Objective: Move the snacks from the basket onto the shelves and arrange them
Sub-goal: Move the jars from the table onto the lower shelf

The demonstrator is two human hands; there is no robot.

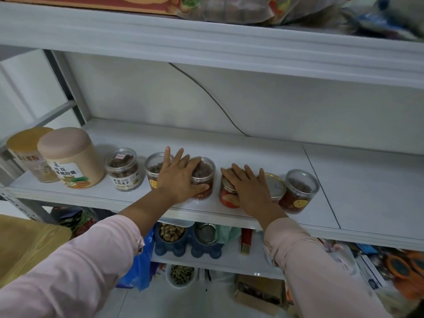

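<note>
Left hand: being laid flat, fingers straight and spread, across two clear jars, the nut jar and the dark-snack jar. Thumb being pressed on the front of the latter. Nothing being gripped.
Right hand: being laid over the red jar, fingers straight across its lid, thumb on its front. Outer edge of hand touching the gold-lid can. Fingers not being curled round anything.
Snacks: being lined up in one row nr the front edge of the middle shelf. Row also incl. yellow-lid canister and pink-lid canister at far left, labelled small jar, and end jar at right.
Basket: not being made out w/ certainty.
Step (judged): jars being nudged into line and spacing being evened; transfer prob. mostly done.
Risk 1: row being kept close to the shelf lip, so a pull toward the body could be sending a jar off the edge.
Risk 2: jars being steered by flat palms w/o real grip, so one could be tipped instead of slid, knocking its neighbour, esp. the red jar against the can just beside it.
</note>
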